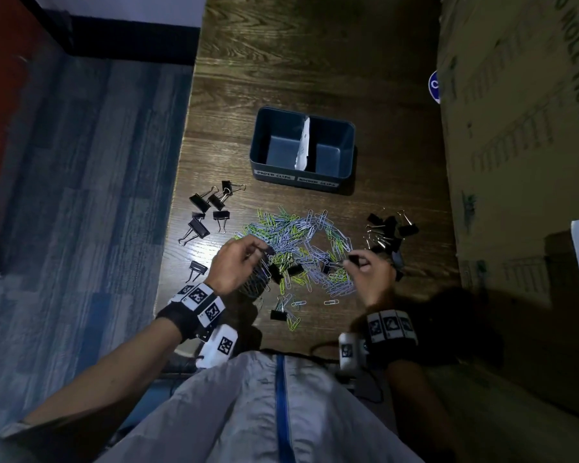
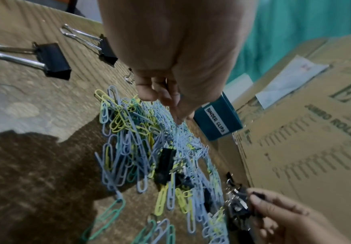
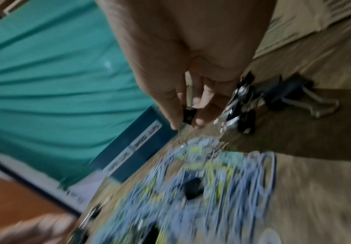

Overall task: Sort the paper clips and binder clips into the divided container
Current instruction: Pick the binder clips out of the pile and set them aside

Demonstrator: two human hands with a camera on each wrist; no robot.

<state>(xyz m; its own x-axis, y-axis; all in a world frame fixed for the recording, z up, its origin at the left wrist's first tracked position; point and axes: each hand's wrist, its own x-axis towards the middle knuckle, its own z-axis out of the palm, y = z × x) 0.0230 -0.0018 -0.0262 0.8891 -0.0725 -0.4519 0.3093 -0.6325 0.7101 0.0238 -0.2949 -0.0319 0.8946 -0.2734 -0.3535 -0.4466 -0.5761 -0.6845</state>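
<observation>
A dark teal divided container [image 1: 346, 152] stands mid-table with a white paper divider [image 1: 303, 145]; its front labels read PAPER CLIPS and BINDER CLIPS. In front lies a pile of blue, green and yellow paper clips [image 1: 301, 235] with a few black binder clips [image 1: 295, 269] mixed in. My left hand [image 1: 264, 250] hovers over the pile's left side and pinches a small dark binder clip [image 1: 270, 251]; a tangle of paper clips [image 2: 128, 148] hangs below its fingertips [image 2: 178, 118]. My right hand [image 1: 353, 262] pinches a small black binder clip [image 3: 189, 116] above the pile's right side.
Loose black binder clips lie in one group left of the pile [image 1: 208, 208] and another to its right [image 1: 386, 228]. A large cardboard box [image 1: 515, 162] walls off the table's right side. The wooden table's left edge [image 1: 178, 202] drops to blue flooring.
</observation>
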